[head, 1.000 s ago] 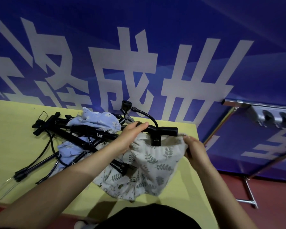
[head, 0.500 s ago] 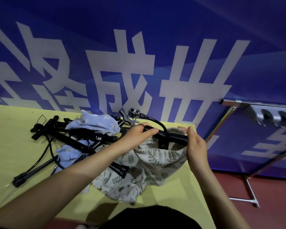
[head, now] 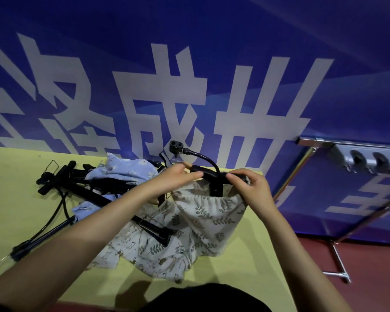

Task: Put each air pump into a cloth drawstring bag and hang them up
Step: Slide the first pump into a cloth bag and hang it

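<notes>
A black air pump stands inside a white leaf-print drawstring bag (head: 208,218), with only its T-handle (head: 212,175) and hose nozzle (head: 175,146) sticking out of the gathered mouth. My left hand (head: 178,180) grips the left end of the handle together with the bag's rim. My right hand (head: 249,188) holds the right end and the rim. The bag hangs lifted above the yellow table (head: 16,199). Several more black pumps (head: 81,188) lie in a pile at the left with blue floral bags (head: 124,171) draped over them.
A metal rack (head: 313,158) with a row of black hooks (head: 378,159) stands to the right of the table, its feet on the red floor. A blue banner with white characters fills the background. Another printed white bag (head: 131,246) lies flat under the lifted one.
Both hands have raised the bag's mouth up around the pump handle. My right hand moved from the bag's right edge onto the handle's right end. The bag now hangs higher.
</notes>
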Demonstrator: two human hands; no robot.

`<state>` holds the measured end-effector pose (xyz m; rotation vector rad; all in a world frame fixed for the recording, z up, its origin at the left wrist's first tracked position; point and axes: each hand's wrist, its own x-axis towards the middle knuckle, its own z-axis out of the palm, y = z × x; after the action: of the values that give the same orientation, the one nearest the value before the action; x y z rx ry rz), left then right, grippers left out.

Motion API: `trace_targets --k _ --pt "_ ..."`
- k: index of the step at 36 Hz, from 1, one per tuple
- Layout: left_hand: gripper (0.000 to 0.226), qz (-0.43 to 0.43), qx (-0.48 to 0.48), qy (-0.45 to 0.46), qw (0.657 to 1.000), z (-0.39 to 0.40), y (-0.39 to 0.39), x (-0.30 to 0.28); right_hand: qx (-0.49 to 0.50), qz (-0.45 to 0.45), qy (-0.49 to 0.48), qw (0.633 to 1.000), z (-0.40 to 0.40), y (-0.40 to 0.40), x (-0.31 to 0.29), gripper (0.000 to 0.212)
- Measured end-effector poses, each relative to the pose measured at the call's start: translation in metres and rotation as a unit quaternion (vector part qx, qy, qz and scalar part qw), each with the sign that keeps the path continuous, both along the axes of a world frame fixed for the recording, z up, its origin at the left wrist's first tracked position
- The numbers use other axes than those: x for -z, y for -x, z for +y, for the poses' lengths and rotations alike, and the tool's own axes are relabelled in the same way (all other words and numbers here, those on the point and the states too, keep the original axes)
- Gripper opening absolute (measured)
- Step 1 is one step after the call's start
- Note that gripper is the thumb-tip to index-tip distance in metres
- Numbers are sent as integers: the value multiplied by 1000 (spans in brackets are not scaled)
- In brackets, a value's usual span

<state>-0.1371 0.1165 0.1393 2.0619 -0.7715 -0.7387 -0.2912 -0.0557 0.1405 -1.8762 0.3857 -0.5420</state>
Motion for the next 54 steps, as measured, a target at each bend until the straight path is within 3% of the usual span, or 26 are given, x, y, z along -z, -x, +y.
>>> trace_targets --k 6,11,20,26,28,30,33,37,39,44,48,51,54 --pt "34 31 70 -84 993 35 -21 -10 49 -12 -18 999 1 -5 3 4" --pt "40 19 83 -103 991 48 -30 -10 50 -15 -17 998 6 -10 4 4" --pt "17 -68 -31 -61 995 58 -35 4 82 -14 -39 996 -3 -14 4 6" --pt "3 -62 -2 -82 995 66 -35 10 106 -14 -47 993 -14 -10 7 8" --pt "13 3 -24 -56 998 67 -34 10 105 -10 -53 993 -16 -8 7 9" --pt "20 142 -67 35 987 62 -29 8 100 -11 -64 993 -16 -7 6 10" --pt "21 344 -143 194 907 46 -19 1 94 -18 -81 992 -13 -5 7 12" --pt "18 436 -161 271 843 21 4 -1 85 -23 -87 992 -7 -3 9 14" --pt "18 435 -176 293 833 9 11 3 72 -31 -84 993 -3 -2 9 17" --pt "19 372 -185 334 846 -6 19 14 56 -44 -90 993 5 4 12 19" --pt "34 360 -160 361 845 -4 22 17 48 -52 -95 993 8 8 14 19" --pt "16 352 -153 350 855 -1 24 15 44 -58 -98 993 9 8 14 19" --pt "14 317 -133 324 881 3 26 8 45 -60 -102 992 9 8 14 20"
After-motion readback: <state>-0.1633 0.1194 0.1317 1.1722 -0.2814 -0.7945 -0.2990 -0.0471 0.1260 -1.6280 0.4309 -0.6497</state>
